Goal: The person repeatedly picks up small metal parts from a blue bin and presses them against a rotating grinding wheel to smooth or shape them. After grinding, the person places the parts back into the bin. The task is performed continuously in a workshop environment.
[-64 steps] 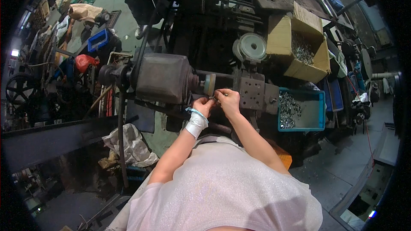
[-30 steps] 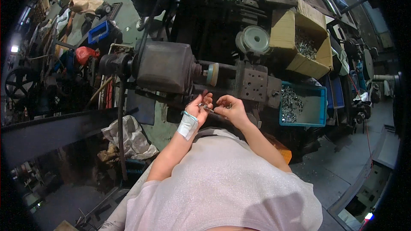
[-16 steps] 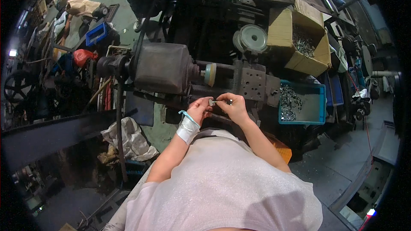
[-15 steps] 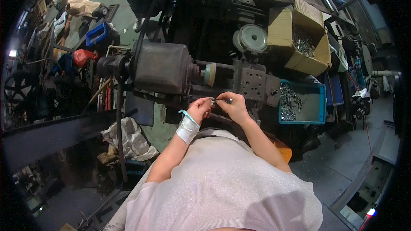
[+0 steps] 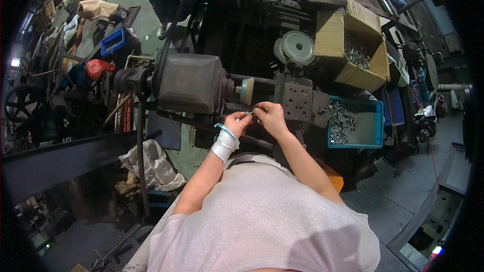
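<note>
My left hand (image 5: 237, 123) and my right hand (image 5: 270, 117) meet in front of a dark machine, fingertips pinched together. Between them is a small metal piece (image 5: 249, 113), too small to name. My left fingers close round one side of it, and my right thumb and forefinger pinch the other. Just beyond the hands is a wheel (image 5: 246, 91) with a pale blue and tan rim, on the spindle of the grey machine housing (image 5: 190, 83). A metal block with holes (image 5: 297, 99) stands right of my right hand.
A blue tray (image 5: 370, 126) of small metal parts sits at the right. Behind it, an open cardboard box (image 5: 333, 45) holds more parts. A round metal disc (image 5: 298, 47) lies beyond the block. A crumpled white sack (image 5: 156, 163) is at the lower left, beside an upright post (image 5: 141, 156).
Both hands have moved slightly away from my body, closer to the wheel. The small metal piece has turned between my fingers and shows less now.
</note>
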Motion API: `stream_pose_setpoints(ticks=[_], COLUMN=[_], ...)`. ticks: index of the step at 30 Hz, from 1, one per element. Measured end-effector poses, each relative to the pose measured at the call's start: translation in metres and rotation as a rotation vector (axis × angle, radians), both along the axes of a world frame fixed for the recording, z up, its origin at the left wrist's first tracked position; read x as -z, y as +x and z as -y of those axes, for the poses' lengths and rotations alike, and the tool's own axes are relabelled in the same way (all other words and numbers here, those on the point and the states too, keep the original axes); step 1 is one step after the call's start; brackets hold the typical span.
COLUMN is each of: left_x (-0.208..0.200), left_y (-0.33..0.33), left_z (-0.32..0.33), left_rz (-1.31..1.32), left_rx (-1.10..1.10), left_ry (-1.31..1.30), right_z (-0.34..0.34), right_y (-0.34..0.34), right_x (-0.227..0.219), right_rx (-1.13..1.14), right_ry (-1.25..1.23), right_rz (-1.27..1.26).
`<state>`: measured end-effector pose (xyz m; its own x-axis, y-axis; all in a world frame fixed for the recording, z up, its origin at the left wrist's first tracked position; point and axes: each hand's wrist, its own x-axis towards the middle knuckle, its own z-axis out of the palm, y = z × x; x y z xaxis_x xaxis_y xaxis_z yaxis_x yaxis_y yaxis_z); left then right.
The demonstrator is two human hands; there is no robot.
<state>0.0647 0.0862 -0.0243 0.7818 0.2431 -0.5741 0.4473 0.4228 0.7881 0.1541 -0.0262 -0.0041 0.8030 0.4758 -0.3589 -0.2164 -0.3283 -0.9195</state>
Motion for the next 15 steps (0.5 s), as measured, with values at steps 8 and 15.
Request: stream_pose_setpoints(ticks=[8,15], left_x=[-0.001,0.001], left_y=[0.020,0.025], left_z=[0.003,0.009], left_rz=[-0.095,-0.150], left_rx=[-0.095,-0.188], left_ry=[-0.048,0.045], right_z=[-0.006,-0.015], right_y=[0.009,0.009], right_x=[0.017,0.032], right_rx=[0.208,0.238], right_ry=[0.059,0.071], right_rz=[-0.189,0.053])
